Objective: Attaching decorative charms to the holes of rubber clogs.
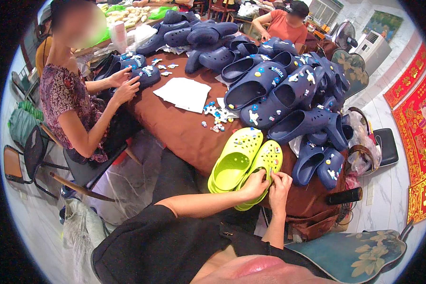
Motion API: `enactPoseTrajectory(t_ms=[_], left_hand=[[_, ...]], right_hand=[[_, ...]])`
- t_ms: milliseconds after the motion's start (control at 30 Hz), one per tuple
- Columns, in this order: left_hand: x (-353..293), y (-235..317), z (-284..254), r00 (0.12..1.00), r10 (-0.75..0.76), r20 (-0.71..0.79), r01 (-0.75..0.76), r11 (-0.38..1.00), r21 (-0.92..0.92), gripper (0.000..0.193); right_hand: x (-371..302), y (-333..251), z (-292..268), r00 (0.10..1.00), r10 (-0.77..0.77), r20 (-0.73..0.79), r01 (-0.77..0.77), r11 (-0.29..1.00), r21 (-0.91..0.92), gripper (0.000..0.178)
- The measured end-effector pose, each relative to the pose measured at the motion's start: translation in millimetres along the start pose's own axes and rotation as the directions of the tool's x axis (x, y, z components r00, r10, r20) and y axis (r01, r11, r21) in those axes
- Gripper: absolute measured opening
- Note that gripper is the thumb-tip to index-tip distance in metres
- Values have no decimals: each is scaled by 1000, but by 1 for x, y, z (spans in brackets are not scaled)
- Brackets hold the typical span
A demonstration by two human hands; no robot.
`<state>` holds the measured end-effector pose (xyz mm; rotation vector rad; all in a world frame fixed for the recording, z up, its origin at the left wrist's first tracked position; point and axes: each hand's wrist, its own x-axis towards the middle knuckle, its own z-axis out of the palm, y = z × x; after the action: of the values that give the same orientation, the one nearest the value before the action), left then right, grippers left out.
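Note:
Two lime-green clogs [240, 150] lie side by side at the table's near edge, small charms on their perforated uppers. Over the opening of the right-hand clog, my left hand [255, 185] is closed on its upper, fingers curled. My right hand [280, 184] meets it from the right in a pinch beside the same clog; anything between its fingertips is too small to make out. Loose blue-and-white charms [217, 113] and a few pinkish ones lie beyond the clogs. Just past them rests a white sheet of paper [182, 93].
Navy clogs [274, 90] with charms are heaped on the brown-covered table [165, 125], right and back. At left a seated co-worker [75, 99] handles navy clogs; another person [288, 28] sits at the far side. A black cylinder [344, 195] juts out at the right edge.

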<state>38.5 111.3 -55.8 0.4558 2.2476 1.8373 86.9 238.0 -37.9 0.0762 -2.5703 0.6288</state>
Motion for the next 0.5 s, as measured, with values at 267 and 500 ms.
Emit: enactPoseTrajectory(t_ms=[267,500], left_hand=[[1,0,2,998,68,13,-68,998,6,16],[-3,3,2,991,127,-53,-122,988,90,17]], right_hand=[[-3,3,11,1000,13,-21,-13,999,-30,32],[-6,3,21,996,46,-74,-45,999,19,32]])
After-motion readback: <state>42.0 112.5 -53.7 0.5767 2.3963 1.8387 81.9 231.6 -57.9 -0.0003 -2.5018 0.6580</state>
